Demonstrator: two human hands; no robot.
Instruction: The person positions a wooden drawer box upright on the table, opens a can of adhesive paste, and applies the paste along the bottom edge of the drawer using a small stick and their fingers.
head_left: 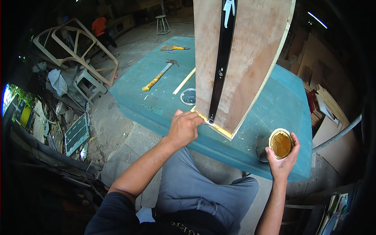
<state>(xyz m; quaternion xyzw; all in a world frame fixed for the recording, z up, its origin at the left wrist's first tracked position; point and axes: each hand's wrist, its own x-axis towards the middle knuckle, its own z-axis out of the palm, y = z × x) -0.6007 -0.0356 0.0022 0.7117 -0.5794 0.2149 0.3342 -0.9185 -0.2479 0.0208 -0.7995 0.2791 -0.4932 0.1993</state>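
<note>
A tall plywood piece (250,58), like a drawer or box side, stands on the teal table (145,105) in front of me. A black metal drawer slide (220,66) runs down its face, with a white plastic clip (228,11) near the top. Yellowish paste (223,131) lies along its near lower edge. My left hand (185,127) is at that edge with its fingers pinched together; whatever they hold is hidden. At the right, my right hand (285,162) grips an opened round can (281,144), tilted toward me, with brown-yellow paste inside and around its rim.
Left of the plywood lie a claw hammer (158,76), a paintbrush (175,47), a thin wooden strip (184,81) and a round lid (188,96). Beyond the table are wooden frames (78,47), a plastic stool (88,83) and a person in orange (99,26). Boards (325,98) lean at right.
</note>
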